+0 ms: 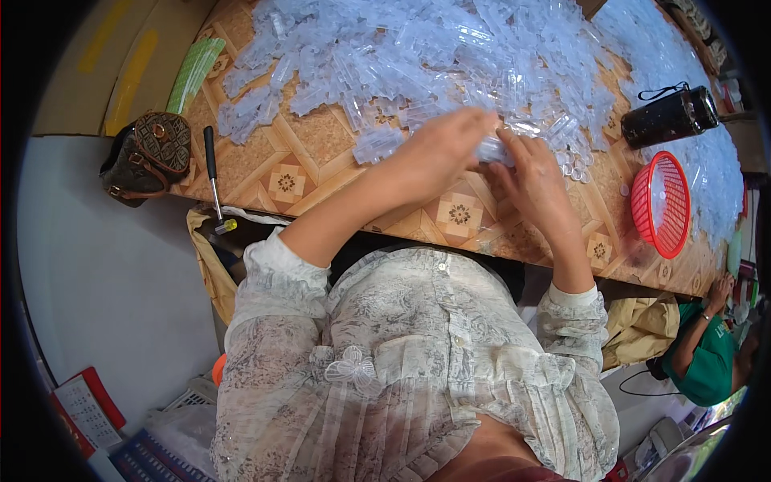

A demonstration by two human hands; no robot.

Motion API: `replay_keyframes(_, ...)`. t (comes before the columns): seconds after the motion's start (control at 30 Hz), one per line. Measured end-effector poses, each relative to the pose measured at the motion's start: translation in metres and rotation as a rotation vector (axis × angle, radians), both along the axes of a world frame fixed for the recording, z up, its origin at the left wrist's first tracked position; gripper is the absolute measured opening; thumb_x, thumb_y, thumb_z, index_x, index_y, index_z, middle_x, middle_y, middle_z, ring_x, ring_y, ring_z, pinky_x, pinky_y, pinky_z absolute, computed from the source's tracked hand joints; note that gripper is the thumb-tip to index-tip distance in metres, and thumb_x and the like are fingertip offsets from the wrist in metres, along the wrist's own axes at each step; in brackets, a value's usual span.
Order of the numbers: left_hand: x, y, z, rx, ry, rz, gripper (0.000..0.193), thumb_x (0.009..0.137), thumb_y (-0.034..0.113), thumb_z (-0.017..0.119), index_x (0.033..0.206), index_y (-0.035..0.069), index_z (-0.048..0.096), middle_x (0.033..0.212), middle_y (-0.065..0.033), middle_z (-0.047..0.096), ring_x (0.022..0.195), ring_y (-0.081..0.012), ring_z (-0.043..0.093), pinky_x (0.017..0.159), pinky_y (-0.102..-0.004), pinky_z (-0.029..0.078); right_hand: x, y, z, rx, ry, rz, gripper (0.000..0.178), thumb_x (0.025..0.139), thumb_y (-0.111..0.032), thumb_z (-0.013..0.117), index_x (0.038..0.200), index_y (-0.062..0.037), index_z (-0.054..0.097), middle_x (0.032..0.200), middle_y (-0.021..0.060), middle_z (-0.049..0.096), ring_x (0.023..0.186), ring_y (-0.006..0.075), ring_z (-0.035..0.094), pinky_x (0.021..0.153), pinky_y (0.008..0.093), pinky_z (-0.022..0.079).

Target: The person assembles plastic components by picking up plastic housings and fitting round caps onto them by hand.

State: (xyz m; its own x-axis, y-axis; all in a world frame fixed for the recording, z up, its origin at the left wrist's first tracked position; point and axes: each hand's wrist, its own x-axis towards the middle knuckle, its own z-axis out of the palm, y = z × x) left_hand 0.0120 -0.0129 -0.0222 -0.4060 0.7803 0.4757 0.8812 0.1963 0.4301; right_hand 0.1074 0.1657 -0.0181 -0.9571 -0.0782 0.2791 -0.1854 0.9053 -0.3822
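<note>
My right hand (532,175) is closed around a clear plastic tube-like piece (491,151) just above the table's near part. Right against the same piece is my left hand (450,143); motion smears its fingers, so their grip does not show. Beside my right hand lie several small round clear caps (575,165). A few loose clear plastic pieces (377,145) rest left of my hands. Beyond them spreads a large heap of similar clear pieces (434,60).
On the wood-patterned table (313,173), a red basket (683,210) and a black flask (665,119) stand at right. A black-handled tool with a yellow tip (211,165) and a brown patterned bag (161,145) are at the left edge. A person in green (711,365) sits far right.
</note>
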Motion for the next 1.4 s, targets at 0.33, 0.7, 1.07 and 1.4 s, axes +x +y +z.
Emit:
replay_keyframes(0.33,0.002,-0.092,0.012,-0.087,-0.052,0.417,0.037,0.080,0.010,0.068,0.115,0.002,0.058,0.104,-0.0145,0.059,0.091,-0.0331,0.059,0.076,-0.0404,0.047,0.006,-0.026,-0.005,-1.243,-0.399,-0.198,0.044,0.093,-0.025,0.058,0.129,-0.0003,0.048,0.098,0.0060,0.059,0.076,0.0121,0.057,0.065,0.0261,0.047)
replay_keyframes(0.7,0.026,-0.070,-0.007,-0.092,-0.336,0.473,0.055,0.081,0.017,0.069,0.129,0.001,0.047,0.107,-0.0179,0.052,0.095,-0.0348,0.056,0.079,-0.0414,0.046,-0.003,-0.040,-0.021,-1.542,-0.594,-0.215,0.034,0.098,-0.023,0.048,0.121,0.0017,0.050,0.100,0.0081,0.061,0.078,0.0139,0.060,0.068,0.0263,0.050)
replay_keyframes(1.07,0.030,-0.045,-0.002,0.382,-1.358,0.299,0.071,0.090,0.021,0.064,0.143,0.001,0.022,0.121,-0.0131,0.047,0.101,-0.0174,0.055,0.080,-0.0305,0.051,-0.010,-0.048,-0.026,-1.436,-0.397,-0.227,0.035,0.098,-0.024,0.046,0.124,-0.0026,0.049,0.105,0.0050,0.059,0.083,0.0110,0.057,0.069,0.0236,0.048)
replay_keyframes(1.4,0.041,-0.058,-0.029,0.824,-1.320,0.280,0.085,0.082,0.016,0.073,0.142,-0.004,0.017,0.129,-0.0140,0.043,0.116,-0.0194,0.047,0.097,-0.0322,0.043,-0.015,-0.092,-0.014,-1.500,-0.385,-0.087,0.048,0.099,-0.027,0.041,0.138,0.0017,0.037,0.121,0.0101,0.056,0.100,0.0163,0.058,0.078,0.0299,0.051)
